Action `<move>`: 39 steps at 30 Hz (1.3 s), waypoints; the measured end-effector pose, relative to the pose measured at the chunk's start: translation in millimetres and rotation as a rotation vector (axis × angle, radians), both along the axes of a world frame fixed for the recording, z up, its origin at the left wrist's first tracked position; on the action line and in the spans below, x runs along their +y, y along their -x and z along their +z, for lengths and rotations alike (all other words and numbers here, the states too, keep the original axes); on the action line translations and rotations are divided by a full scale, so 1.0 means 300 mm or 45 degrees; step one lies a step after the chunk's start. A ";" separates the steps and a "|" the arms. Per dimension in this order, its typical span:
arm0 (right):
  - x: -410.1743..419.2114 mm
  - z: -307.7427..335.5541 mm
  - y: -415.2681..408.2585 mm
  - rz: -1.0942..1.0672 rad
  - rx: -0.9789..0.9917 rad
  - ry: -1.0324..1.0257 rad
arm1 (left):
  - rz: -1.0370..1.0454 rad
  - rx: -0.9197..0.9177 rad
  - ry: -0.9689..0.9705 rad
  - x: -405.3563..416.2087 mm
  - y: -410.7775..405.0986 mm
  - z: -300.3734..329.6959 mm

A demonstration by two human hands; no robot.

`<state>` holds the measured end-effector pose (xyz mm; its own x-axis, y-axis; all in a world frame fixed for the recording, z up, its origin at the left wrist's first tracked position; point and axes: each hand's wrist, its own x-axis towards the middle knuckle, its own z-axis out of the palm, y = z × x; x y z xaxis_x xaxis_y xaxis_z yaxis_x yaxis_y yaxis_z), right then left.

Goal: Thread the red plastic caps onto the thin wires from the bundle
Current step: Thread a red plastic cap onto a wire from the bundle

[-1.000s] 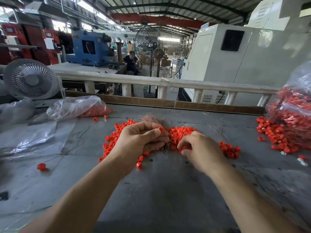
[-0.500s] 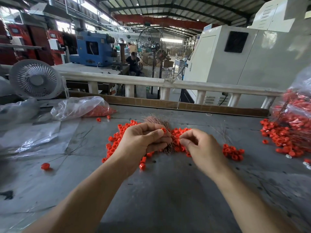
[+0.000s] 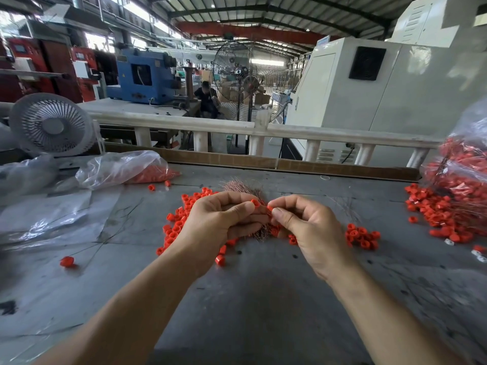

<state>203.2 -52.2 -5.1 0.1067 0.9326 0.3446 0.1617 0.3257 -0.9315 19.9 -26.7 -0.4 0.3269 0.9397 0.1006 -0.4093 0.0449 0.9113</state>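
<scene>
Pinching a small red plastic cap (image 3: 255,202) at its fingertips, the left hand (image 3: 221,222) also grips the bundle of thin coppery wires (image 3: 249,206), apparently to steady it for threading. The right hand (image 3: 308,227) pinches a second red cap (image 3: 269,208), just beside the first. The bundle's long axis runs away from the person, splayed tips pointing far. Loose red caps (image 3: 181,219) lie around it on the grey metal table (image 3: 263,299). Cap bore direction cannot be told.

Caps pile (image 3: 179,225) left of wire bundle (image 3: 243,186); bag (image 3: 123,168) behind-left; fan (image 3: 51,125) far left.
</scene>
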 end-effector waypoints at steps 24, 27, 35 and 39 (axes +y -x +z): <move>-0.019 0.003 0.023 -0.112 -0.304 -0.358 | 0.069 0.185 -0.129 -0.020 -0.018 0.009; -0.020 0.009 0.024 -0.156 -0.438 -0.446 | 0.068 0.205 -0.142 -0.019 -0.018 0.004; -0.024 0.016 0.032 -0.213 -0.545 -0.556 | 0.057 0.221 -0.163 -0.019 -0.015 0.001; -0.022 0.014 0.031 -0.214 -0.558 -0.566 | 0.056 0.216 -0.166 -0.018 -0.016 -0.001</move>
<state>193.9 -58.7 -1.0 0.0010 0.6738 0.7389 0.5788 0.6022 -0.5498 24.7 -32.2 -0.6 0.3085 0.9361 0.1692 -0.2482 -0.0925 0.9643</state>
